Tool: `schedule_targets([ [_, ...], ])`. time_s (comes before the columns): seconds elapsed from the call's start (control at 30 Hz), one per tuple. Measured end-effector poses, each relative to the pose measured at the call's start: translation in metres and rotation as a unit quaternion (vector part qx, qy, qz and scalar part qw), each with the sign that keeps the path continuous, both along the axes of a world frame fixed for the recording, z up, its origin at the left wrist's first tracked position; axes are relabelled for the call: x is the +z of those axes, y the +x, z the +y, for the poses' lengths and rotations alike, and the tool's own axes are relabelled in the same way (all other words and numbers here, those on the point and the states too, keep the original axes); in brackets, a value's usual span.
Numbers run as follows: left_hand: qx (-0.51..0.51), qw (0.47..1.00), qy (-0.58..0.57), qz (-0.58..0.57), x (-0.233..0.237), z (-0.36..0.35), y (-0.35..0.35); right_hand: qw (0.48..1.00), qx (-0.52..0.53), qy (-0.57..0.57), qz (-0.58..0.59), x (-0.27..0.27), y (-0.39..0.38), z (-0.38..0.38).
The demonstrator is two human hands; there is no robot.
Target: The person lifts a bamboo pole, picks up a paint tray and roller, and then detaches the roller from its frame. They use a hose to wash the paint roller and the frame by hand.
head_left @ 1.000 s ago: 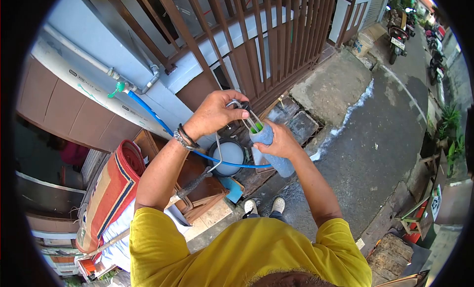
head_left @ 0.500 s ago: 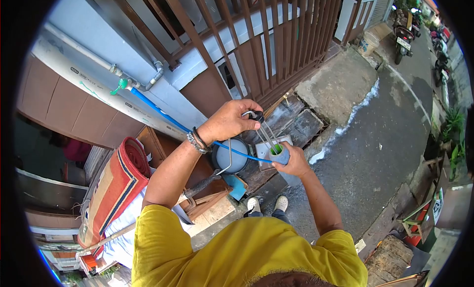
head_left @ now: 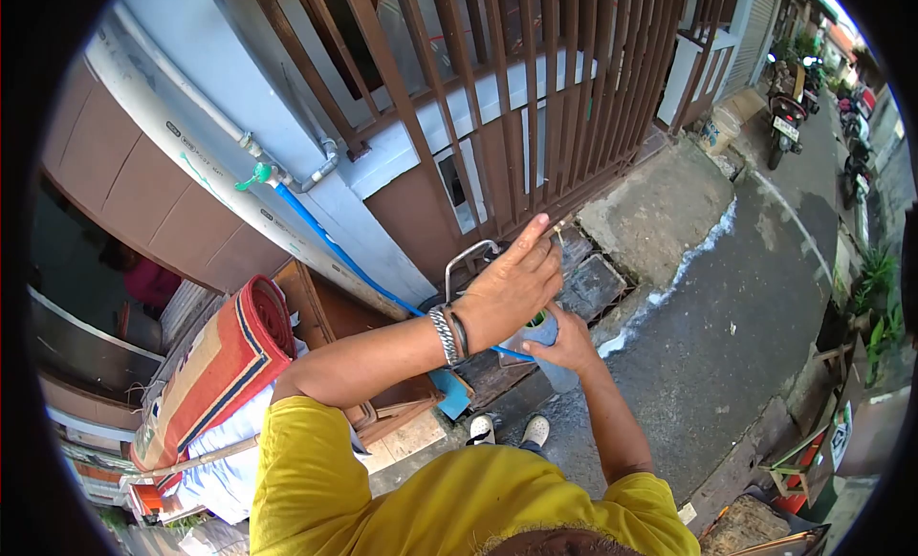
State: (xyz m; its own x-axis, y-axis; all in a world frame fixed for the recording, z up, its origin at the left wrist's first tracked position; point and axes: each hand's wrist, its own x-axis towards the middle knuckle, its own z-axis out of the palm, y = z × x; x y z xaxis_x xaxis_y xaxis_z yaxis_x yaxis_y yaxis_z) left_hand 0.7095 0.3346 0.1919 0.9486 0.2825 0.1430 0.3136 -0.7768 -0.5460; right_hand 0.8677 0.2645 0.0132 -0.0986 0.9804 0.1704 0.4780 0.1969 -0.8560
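My right hand (head_left: 564, 341) is wrapped round a grey, fuzzy paint roller sleeve (head_left: 555, 372) with a green core at its upper end. My left hand (head_left: 516, 279), seen from the back, lies over that end, index finger stretched out and the others curled. Behind it shows the paint roller frame's bent metal rod (head_left: 464, 257) and its black end piece; the rest is hidden by the hand and forearm. A blue hose (head_left: 349, 260) runs from a green tap (head_left: 258, 176) behind my left wrist to the sleeve beside my right hand.
A brown barred gate (head_left: 535, 107) stands ahead. To the left, a rolled red carpet (head_left: 225, 365) leans by wooden furniture (head_left: 316, 307). A blue piece (head_left: 452, 393) lies near my feet. Wet paving (head_left: 688, 365) spreads right, with a motorcycle (head_left: 784, 126) farther off.
My left hand has turned over and swung forward, its back now showing. The frame's handle rod has swung from below my arm to the far side. The bucket of greyish water is now covered.
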Motion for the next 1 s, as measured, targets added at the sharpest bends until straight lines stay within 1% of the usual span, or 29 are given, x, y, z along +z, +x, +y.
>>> schedule_targets([
  [0.03,0.002,0.993,0.007,0.117,-0.019,-0.007,0.005,1.000,0.000,-0.002,-0.014,0.000,0.001,0.002],
  [0.07,-0.020,0.988,-0.001,0.152,-0.040,-0.007,0.006,1.000,-0.001,-0.005,-0.026,0.000,0.003,0.003],
  [0.1,-0.005,0.985,-0.057,0.165,-0.053,0.001,0.009,0.999,-0.004,-0.009,-0.037,0.000,0.004,0.003],
  [0.13,0.009,0.978,-0.113,0.177,-0.056,0.007,0.014,1.000,-0.007,0.010,-0.021,0.002,0.003,0.002],
  [0.17,0.022,0.967,-0.169,0.191,-0.059,0.013,0.017,0.999,-0.011,0.013,-0.032,0.005,0.003,0.000],
  [0.2,-0.007,0.967,-0.162,0.196,-0.062,0.019,0.017,0.999,-0.015,0.014,-0.043,0.008,0.003,-0.004],
  [0.23,-0.036,0.967,-0.156,0.199,-0.053,0.024,0.014,0.998,-0.019,0.014,-0.055,0.008,0.006,-0.009],
  [0.27,-0.066,0.965,-0.151,0.203,-0.045,0.032,0.010,0.997,-0.023,-0.002,-0.080,-0.004,0.013,-0.017],
  [0.3,-0.044,0.973,-0.143,0.173,-0.036,0.046,0.002,0.994,-0.031,-0.017,-0.101,-0.026,0.023,-0.028],
  [0.37,-0.024,0.986,-0.121,0.115,0.003,0.069,-0.012,0.985,-0.059,-0.063,-0.148,-0.075,0.052,-0.059],
  [0.4,-0.040,0.988,-0.116,0.098,0.005,0.070,-0.012,0.977,-0.074,-0.098,-0.172,-0.104,0.067,-0.082],
  [0.43,-0.054,0.988,-0.114,0.083,0.003,0.067,-0.015,0.971,-0.108,-0.105,-0.187,-0.128,0.078,-0.102],
  [0.47,-0.053,0.988,-0.114,0.094,0.003,0.065,-0.015,0.963,-0.143,-0.106,-0.201,-0.144,0.086,-0.114],
  [0.53,-0.048,0.986,-0.111,0.114,-0.001,0.059,-0.012,0.958,-0.207,-0.107,-0.167,-0.163,0.095,-0.132],
  [0.6,-0.074,0.989,-0.099,0.082,-0.022,0.056,-0.016,0.953,-0.260,-0.098,-0.121,-0.170,0.095,-0.136],
  [0.63,-0.087,0.990,-0.094,0.066,-0.034,0.056,-0.018,0.951,-0.283,-0.086,-0.092,-0.170,0.094,-0.136],
  [0.67,-0.083,0.989,-0.115,0.050,-0.041,0.054,-0.018,0.947,-0.305,-0.078,-0.063,-0.165,0.091,-0.138],
  [0.7,-0.074,0.988,-0.125,0.048,-0.046,0.053,-0.019,0.948,-0.306,-0.071,-0.046,-0.161,0.089,-0.140],
  [0.77,-0.061,0.987,-0.142,0.043,-0.050,0.049,-0.019,0.948,-0.312,-0.054,-0.015,-0.136,0.081,-0.133],
  [0.9,-0.023,0.989,-0.148,-0.004,-0.069,0.044,-0.024,0.972,-0.232,-0.042,0.009,-0.116,0.072,-0.129],
  [0.93,-0.002,0.988,-0.153,0.016,-0.072,0.041,-0.024,0.975,-0.220,-0.039,0.011,-0.112,0.068,-0.129],
  [0.97,0.018,0.987,-0.162,0.006,-0.076,0.037,-0.024,0.978,-0.205,-0.038,0.013,-0.108,0.064,-0.130],
  [1.0,0.038,0.984,-0.172,-0.005,-0.079,0.033,-0.025,0.980,-0.188,-0.048,0.040,-0.106,0.061,-0.130],
])
